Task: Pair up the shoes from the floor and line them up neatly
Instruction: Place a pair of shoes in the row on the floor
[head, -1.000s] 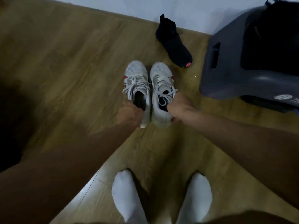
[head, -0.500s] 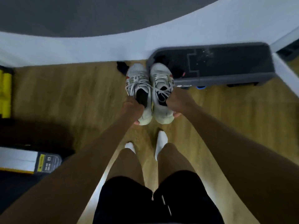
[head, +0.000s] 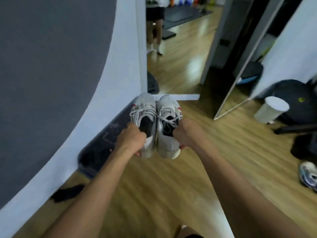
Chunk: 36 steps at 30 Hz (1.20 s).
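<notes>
Two white sneakers with red marks hang side by side in the air, toes pointing away from me. My left hand [head: 132, 139] grips the heel of the left white sneaker [head: 143, 115]. My right hand [head: 186, 134] grips the heel of the right white sneaker [head: 167, 124]. A black shoe [head: 67, 193] lies on the wooden floor [head: 171, 177] by the wall at lower left. A silver and blue sneaker [head: 308, 174] lies on the floor at the right edge.
A dark step platform [head: 101, 143] sits against the curved grey and white wall [head: 51, 83] on the left. A floor mirror [head: 180, 48] stands ahead. A white bin [head: 272, 109] and a black bag [head: 291, 93] are at right.
Both hands have lifted the white pair off the floor and carried it up. The view has swung right, toward the mirror; the black shoe now lies behind at lower left.
</notes>
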Available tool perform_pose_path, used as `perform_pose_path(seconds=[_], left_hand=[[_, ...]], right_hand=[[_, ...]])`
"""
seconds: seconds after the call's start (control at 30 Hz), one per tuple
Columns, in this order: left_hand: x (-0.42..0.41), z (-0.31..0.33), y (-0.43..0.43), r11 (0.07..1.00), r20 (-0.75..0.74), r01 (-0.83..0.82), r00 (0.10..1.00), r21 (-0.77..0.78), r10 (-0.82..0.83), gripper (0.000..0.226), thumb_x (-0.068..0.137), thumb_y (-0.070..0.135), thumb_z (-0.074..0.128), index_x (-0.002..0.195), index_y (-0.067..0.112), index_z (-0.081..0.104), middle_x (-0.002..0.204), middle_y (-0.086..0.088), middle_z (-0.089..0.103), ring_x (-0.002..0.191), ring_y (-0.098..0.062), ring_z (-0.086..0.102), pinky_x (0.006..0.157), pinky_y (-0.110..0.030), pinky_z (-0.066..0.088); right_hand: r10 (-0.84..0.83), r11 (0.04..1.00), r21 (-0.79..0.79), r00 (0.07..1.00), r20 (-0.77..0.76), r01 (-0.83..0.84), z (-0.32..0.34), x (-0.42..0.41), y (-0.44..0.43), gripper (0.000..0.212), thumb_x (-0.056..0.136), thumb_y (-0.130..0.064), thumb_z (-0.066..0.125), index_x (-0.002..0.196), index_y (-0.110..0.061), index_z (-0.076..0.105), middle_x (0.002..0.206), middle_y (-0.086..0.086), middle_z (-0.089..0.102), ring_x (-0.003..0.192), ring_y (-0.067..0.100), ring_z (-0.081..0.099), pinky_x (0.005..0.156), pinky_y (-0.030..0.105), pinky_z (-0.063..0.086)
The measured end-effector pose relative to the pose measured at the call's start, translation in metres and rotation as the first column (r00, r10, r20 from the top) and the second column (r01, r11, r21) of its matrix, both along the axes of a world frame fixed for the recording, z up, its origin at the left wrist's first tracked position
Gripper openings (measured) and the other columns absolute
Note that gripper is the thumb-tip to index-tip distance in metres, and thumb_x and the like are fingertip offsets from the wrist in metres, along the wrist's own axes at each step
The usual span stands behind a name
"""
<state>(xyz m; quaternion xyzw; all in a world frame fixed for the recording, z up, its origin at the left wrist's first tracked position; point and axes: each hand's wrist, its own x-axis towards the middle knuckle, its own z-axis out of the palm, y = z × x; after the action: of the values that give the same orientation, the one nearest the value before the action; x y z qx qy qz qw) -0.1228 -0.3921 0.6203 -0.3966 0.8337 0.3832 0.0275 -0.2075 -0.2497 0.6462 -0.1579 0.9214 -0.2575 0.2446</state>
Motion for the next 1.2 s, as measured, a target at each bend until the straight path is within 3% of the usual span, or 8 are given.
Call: perform_pose_path(seconds=[0.1,0.23,0.3,0.43,0.57,0.67,0.93,1.2], left_hand=[[-0.044,0.032,0.068,0.984,-0.004,0.169,0.985,-0.05,-0.17,0.023,0.084,0.009,0.045,0.107,0.008,0.046,0.096,-0.013,0.06,0.047,-0.028,0.065,0.036,-0.025,0.047],[-0.102,0.051,0.171,0.938,-0.029,0.346,0.937,-0.036,-0.347,0.025,0.084,0.009,0.045,0.108,0.005,0.05,0.094,-0.016,0.065,0.049,-0.029,0.066,0.041,-0.028,0.052],[-0.128,0.053,0.23,0.912,-0.059,0.41,0.91,-0.026,-0.411,0.022,0.083,0.009,0.044,0.103,0.006,0.051,0.094,-0.017,0.065,0.05,-0.03,0.067,0.043,-0.031,0.054],[-0.171,0.057,0.358,0.838,-0.123,0.544,0.835,0.034,-0.537,0.02,0.082,0.01,0.044,0.101,0.009,0.049,0.096,-0.014,0.061,0.052,-0.033,0.068,0.055,-0.045,0.059],[-0.209,0.056,0.478,0.752,-0.153,0.657,0.75,0.058,-0.644,0.019,0.08,0.007,0.045,0.098,0.008,0.051,0.094,-0.012,0.057,0.054,-0.033,0.065,0.04,-0.033,0.053],[-0.241,0.042,0.558,0.673,-0.162,0.736,0.674,0.073,-0.72,0.026,0.069,0.016,0.045,0.094,0.013,0.053,0.093,-0.013,0.062,0.056,-0.034,0.068,0.052,-0.044,0.058],[-0.315,-0.007,0.75,0.432,-0.122,0.894,0.445,0.123,-0.887,0.037,0.059,0.022,0.041,0.093,0.017,0.056,0.089,-0.016,0.066,0.062,-0.037,0.068,0.057,-0.048,0.059],[-0.356,-0.012,0.931,0.225,-0.11,0.972,0.231,0.061,-0.967,0.03,0.08,0.013,0.043,0.109,0.009,0.046,0.093,-0.013,0.062,0.06,-0.033,0.068,0.053,-0.041,0.059]], right_hand=[[-0.092,0.991,0.087,0.991,-0.102,0.101,0.034,-0.02,0.079,0.017,0.079,-0.004,0.045,0.064,-0.005,0.052,0.064,0.009,0.06,0.049,0.018,0.056,0.041,0.021,0.037],[-0.223,0.971,0.068,0.969,-0.103,0.23,0.058,-0.043,0.188,0.012,0.082,-0.003,0.057,0.087,0.005,0.066,0.095,0.019,0.069,0.086,0.033,0.066,0.064,0.028,0.049],[-0.332,0.94,0.044,0.938,-0.099,0.338,0.062,-0.053,0.249,0.017,0.083,-0.005,0.053,0.092,0.003,0.066,0.089,0.018,0.068,0.077,0.032,0.065,0.067,0.031,0.054],[-0.529,0.833,0.055,0.821,-0.214,0.551,0.071,-0.065,0.379,0.014,0.072,-0.004,0.048,0.059,-0.007,0.048,0.073,0.017,0.064,0.08,0.034,0.065,0.062,0.029,0.043],[-0.603,0.765,0.109,0.765,-0.228,0.635,0.073,-0.073,0.497,0.005,0.073,-0.007,0.052,0.068,-0.005,0.054,0.088,0.02,0.071,0.086,0.034,0.065,0.065,0.031,0.045],[-0.66,0.709,0.126,0.716,-0.228,0.693,0.064,-0.081,0.575,0.013,0.073,-0.009,0.055,0.084,-0.004,0.058,0.095,0.021,0.07,0.093,0.035,0.064,0.071,0.032,0.048],[-0.825,0.497,0.154,0.52,-0.222,0.854,0.03,-0.113,0.742,0.006,0.074,-0.008,0.056,0.073,-0.007,0.051,0.074,0.011,0.054,0.068,0.028,0.051,0.046,0.026,0.033],[-0.936,0.269,0.158,0.297,-0.188,0.95,0.014,-0.14,0.893,0.007,0.072,-0.004,0.051,0.075,-0.009,0.047,0.08,0.012,0.057,0.073,0.031,0.051,0.054,0.028,0.035]])
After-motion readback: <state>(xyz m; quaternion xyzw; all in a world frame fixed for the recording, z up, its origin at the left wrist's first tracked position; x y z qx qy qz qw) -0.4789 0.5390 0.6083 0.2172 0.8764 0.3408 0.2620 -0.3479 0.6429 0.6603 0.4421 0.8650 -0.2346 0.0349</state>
